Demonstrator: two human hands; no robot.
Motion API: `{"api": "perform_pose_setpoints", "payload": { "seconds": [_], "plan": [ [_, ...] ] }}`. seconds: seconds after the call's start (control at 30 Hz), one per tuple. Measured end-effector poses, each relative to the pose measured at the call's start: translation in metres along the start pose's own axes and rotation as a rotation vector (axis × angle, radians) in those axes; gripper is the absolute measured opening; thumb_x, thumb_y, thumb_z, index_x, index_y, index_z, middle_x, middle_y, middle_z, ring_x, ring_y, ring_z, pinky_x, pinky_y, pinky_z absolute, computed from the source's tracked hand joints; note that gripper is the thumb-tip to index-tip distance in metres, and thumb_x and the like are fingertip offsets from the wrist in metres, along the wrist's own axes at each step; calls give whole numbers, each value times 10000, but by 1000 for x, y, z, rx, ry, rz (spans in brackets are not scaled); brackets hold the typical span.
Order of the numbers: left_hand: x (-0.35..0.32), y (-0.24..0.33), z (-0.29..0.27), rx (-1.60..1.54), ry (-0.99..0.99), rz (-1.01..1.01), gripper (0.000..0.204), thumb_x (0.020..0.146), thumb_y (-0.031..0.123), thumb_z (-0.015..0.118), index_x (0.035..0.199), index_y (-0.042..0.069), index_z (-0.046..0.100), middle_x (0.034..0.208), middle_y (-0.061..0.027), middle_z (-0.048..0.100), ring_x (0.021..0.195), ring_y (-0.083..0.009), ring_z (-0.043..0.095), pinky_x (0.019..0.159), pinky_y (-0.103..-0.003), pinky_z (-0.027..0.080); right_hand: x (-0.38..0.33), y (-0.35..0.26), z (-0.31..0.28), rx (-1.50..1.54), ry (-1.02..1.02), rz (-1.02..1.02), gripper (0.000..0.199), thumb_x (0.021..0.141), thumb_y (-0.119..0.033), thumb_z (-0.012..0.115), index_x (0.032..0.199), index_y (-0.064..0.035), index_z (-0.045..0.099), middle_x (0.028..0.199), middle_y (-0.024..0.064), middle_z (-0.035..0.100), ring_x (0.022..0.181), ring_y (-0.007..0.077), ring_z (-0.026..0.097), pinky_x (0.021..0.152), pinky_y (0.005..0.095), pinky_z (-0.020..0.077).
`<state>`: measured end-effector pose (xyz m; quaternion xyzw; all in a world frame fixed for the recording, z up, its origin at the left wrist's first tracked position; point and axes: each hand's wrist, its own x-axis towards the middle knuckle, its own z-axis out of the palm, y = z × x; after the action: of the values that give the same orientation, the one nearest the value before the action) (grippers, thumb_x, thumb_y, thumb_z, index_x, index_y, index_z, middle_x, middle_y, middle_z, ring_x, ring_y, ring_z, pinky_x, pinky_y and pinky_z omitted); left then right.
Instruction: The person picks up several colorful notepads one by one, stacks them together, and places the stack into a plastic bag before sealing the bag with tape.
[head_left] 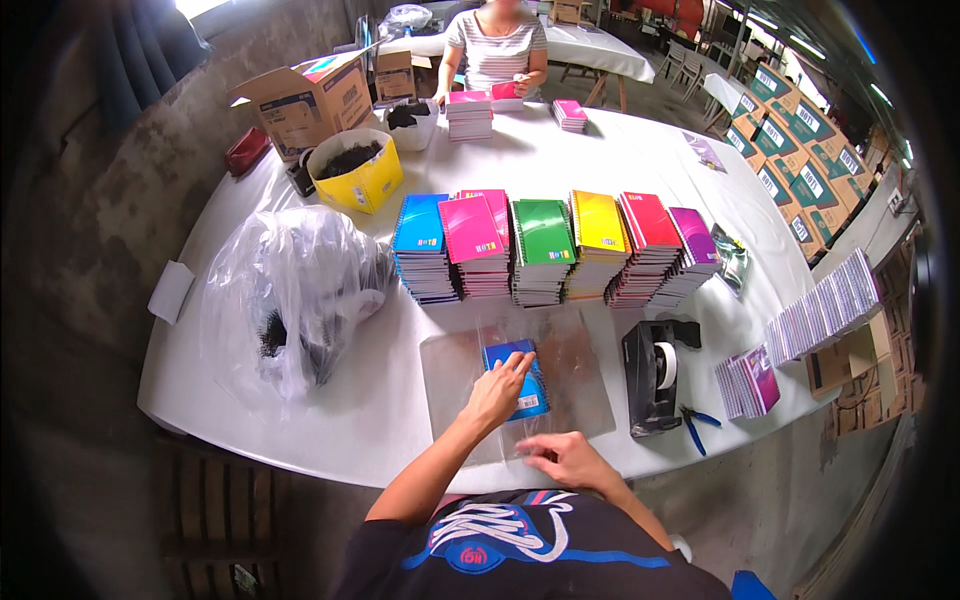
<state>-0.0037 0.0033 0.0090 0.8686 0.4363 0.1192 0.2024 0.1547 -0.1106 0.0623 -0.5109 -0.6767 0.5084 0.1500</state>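
Note:
A small blue spiral notebook (528, 398) lies on a clear plastic sheet (580, 375) at the near middle of the table. My left hand (495, 392) rests on it with the fingers stretched out, pressing rather than gripping. My right hand (572, 462) is at the table's near edge, just below the notebook; its fingers point left and stand apart, slightly blurred at the tips, with nothing visible in them. Beyond the sheet stand stacks of spiral notebooks: blue (421, 225), pink (472, 228), green (543, 232), yellow (598, 221), red (649, 222) and purple (692, 235).
To the right are a black tape dispenser (650, 385), blue-handled pliers (697, 428) and bundled purple notebooks (748, 385). A big plastic bag (290, 300), yellow bin (362, 185) and open carton (318, 100) stand left. Across the table, a person (496, 55) handles pink notebooks (469, 116).

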Motion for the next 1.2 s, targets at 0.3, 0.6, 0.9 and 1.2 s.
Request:
{"api": "perform_pose_setpoints", "payload": {
  "seconds": [0.3, 0.6, 0.9, 1.2],
  "plan": [
    [-4, -13, 9, -31, 26, 78, 569, 732, 4, 541, 1285, 47, 414, 1235, -149, 493, 935, -342, 598, 683, -420, 530, 103, 11, -66, -435, 136, -551, 697, 687, 108, 529, 1328, -142, 421, 1237, 136, 528, 1120, 320, 521, 902, 373, 456],
    [-9, 5, -16, -90, -50, -19, 508, 756, 114, 635, 1218, 108, 425, 1200, -117, 500, 1073, -308, 545, 806, -467, 463, 144, 25, -96, -564, -251, -439, 498, 637, 47, 648, 1103, -84, 534, 982, 128, 543, 924, 331, 582, 777, 401, 492],
    [-41, -42, 17, -188, -16, -197, 893, 651, 645, 652, 1417, 329, 317, 1504, 41, 237, 1400, -352, 101, 977, -710, 98, 154, 64, -86, -143, -125, -704, 141, 666, -50, 763, 783, -106, 708, 953, 77, 561, 855, 201, 588, 686, 297, 495],
    [-20, -28, 9, -239, -105, -267, 919, 634, 664, 655, 1419, 354, 290, 1522, 68, 168, 1373, -374, 200, 974, -720, 89, 154, 58, -86, 50, -107, -586, 170, 641, -4, 758, 797, -60, 723, 767, 42, 592, 709, 135, 585, 615, 269, 484]
  ]
}}
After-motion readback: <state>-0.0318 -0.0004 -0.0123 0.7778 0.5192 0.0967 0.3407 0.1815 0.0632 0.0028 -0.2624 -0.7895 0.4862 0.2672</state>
